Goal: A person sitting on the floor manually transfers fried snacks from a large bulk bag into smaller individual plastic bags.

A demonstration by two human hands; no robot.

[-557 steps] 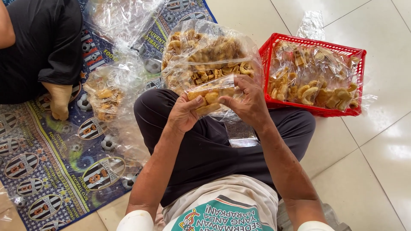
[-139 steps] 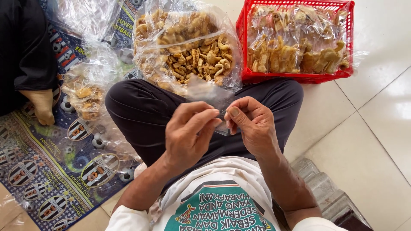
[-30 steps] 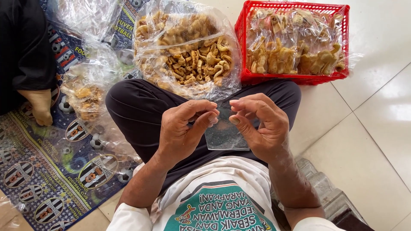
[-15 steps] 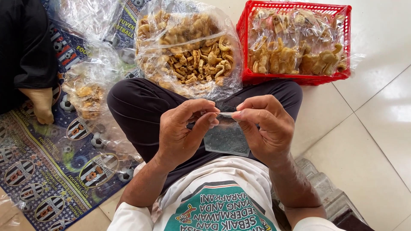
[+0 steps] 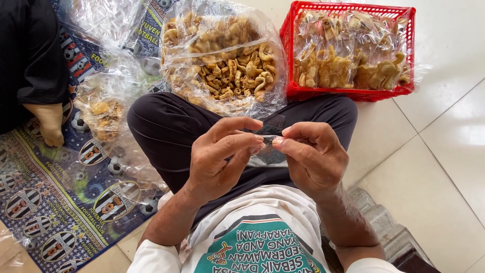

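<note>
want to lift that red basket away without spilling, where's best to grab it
Judging by its shape, take the red plastic mesh basket by its two short end rims, coming from above at left and right. The stiff top rim stands clear, while the clear bags of fried snacks fill the middle.

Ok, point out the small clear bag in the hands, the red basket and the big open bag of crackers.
small clear bag (image 5: 268,154), head view, lower panel below the fingertips.
red basket (image 5: 343,94), head view, near rim.
big bag of crackers (image 5: 230,76), head view, middle of the cracker heap.

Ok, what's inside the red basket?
The red basket holds clear bags of golden fried snacks. Whatever lies beneath those bags, and the basket's bottom, is covered.
</note>
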